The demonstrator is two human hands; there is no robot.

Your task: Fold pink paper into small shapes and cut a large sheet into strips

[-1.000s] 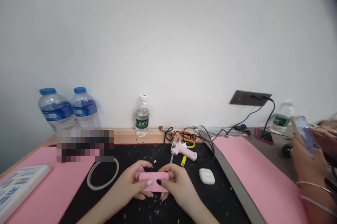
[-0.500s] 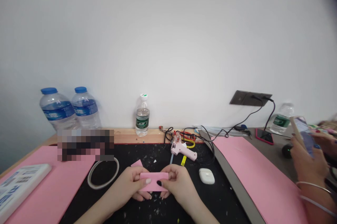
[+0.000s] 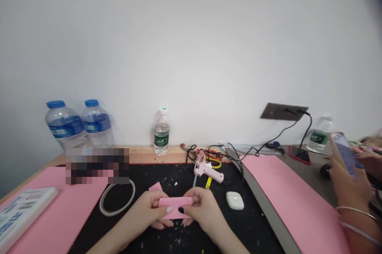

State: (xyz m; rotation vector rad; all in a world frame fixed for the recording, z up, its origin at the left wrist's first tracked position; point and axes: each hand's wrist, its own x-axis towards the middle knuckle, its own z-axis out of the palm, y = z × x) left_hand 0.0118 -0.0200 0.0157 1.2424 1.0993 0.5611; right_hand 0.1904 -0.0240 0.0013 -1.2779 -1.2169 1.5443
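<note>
1. 2 grips closed: left hand (image 3: 146,208) and right hand (image 3: 203,210) pinch a pink strip (image 3: 174,207) by its ends, between thumbs and fingers.
2. Strip held just above a black mat (image 3: 176,176); pink offcut (image 3: 155,187) just beyond it, glue gun (image 3: 204,172) near.
3. Even pressure from both sides should keep the strip flat.

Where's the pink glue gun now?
Head view: the pink glue gun lies on the black mat, just beyond the right hand, up-left of the white earbud case.
</note>
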